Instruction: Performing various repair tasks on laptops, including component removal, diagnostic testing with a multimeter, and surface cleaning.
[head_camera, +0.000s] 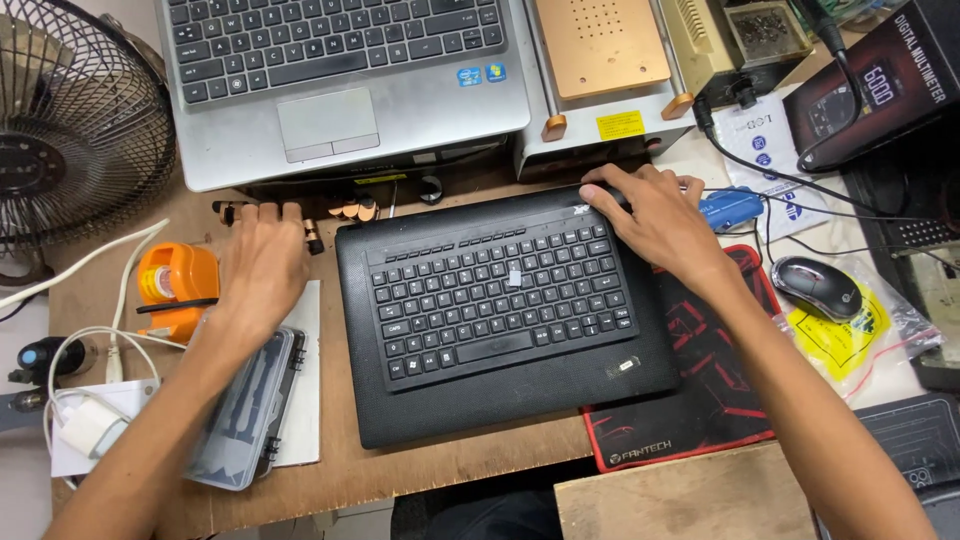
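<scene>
Black laptop base (500, 320), matte and pebbled around its inset keyboard, lies flat on the wooden desk (440, 470), with the silver laptop (340, 80) just behind it. The right hand (655, 215) curls its fingers over the base's far right corner, gripping the edge. The left hand (262, 262) rests open, fingers spread, just left of the base, near small screwdriver bits (350, 208) and above a clear plastic case (250, 410). Judging from the grip, the base is being steadied or shifted; the next move calls for a firm hold at the corner. A red-and-black mouse pad (690, 420) sits under the base's right side.
</scene>
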